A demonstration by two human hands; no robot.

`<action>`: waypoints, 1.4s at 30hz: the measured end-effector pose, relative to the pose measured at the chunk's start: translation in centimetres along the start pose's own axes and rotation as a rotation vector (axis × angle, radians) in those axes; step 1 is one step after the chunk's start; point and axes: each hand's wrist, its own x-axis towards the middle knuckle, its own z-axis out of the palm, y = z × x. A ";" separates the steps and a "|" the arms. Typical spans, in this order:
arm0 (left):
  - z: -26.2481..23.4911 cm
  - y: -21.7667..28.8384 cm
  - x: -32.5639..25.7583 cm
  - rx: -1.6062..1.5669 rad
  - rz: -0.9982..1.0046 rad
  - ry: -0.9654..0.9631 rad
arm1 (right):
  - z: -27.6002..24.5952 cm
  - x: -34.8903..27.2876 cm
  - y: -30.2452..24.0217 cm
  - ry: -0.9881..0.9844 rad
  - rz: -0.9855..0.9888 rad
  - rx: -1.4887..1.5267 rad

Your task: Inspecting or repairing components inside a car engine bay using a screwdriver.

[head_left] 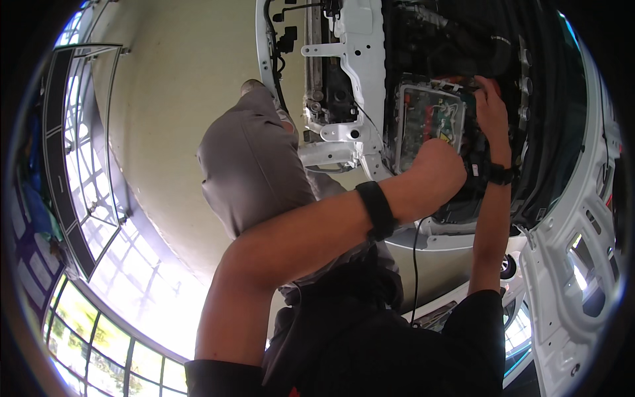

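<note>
In the engine bay sits a rectangular metal box without its lid, with green circuit boards, red parts and wires showing inside. My left hand is bent down over the near edge of this box. Its back faces up and hides its fingers, so what they touch does not show. At the box's far right corner, my right hand has its fingers curled down beside an orange part. Whatever lies between those fingertips is too small to make out. Black straps circle both wrists.
White front body metal of the car borders the bay on the left. Dark hoses and engine parts fill its far side. A black cable hangs near my body. An upright white panel stands at right, and a framed board at left.
</note>
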 end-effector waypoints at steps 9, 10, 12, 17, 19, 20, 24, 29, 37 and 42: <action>-1.1 0.5 0.3 -0.047 0.039 -0.042 | 0.5 -2.0 -0.9 0.189 -0.261 -0.155; -1.0 0.5 0.2 -0.040 0.034 -0.020 | 0.6 -2.0 -1.1 0.136 -0.169 -0.166; -1.0 0.5 0.3 -0.033 0.031 0.003 | 0.8 -1.5 -0.8 0.158 -0.103 -0.168; -1.3 0.7 0.2 -0.027 0.063 0.017 | 0.0 -0.4 1.7 0.147 -0.165 -0.008; -1.2 0.7 0.1 -0.030 0.066 0.042 | -0.2 -0.2 1.9 0.210 -0.338 -0.015; -1.1 0.7 0.1 -0.033 0.072 0.067 | -0.2 -0.2 2.0 0.209 -0.340 -0.015; -1.8 0.9 0.3 -0.010 0.074 0.020 | 0.1 -1.4 1.2 0.198 -0.245 -0.070; -0.6 0.7 0.8 -0.024 0.000 0.006 | 0.0 -0.3 0.1 0.090 0.012 -0.179; -1.5 0.6 0.3 -0.003 -0.009 -0.051 | -0.7 -0.5 1.2 0.148 -0.202 -0.006; -1.4 0.9 0.3 0.010 0.024 0.015 | -0.4 -1.3 2.0 0.126 -0.371 0.030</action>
